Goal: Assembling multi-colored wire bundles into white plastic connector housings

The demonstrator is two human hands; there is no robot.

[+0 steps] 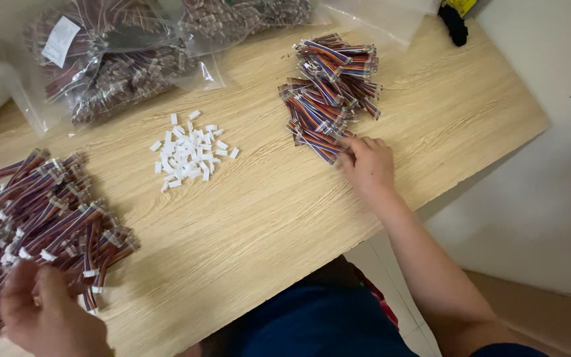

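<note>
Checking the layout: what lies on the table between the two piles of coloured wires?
Head view: a small heap of white plastic connectors on bare wood, between the left pile and the right pile.

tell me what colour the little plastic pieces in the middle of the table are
White, clearest in the head view.

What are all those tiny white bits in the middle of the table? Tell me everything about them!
The small white pieces look like little plastic blocks, mostly rectangular, lying loose in a scattered heap on the wooden table. A few strays sit at the edges. Neither hand touches them; they lie between the two piles of striped cables.
</note>
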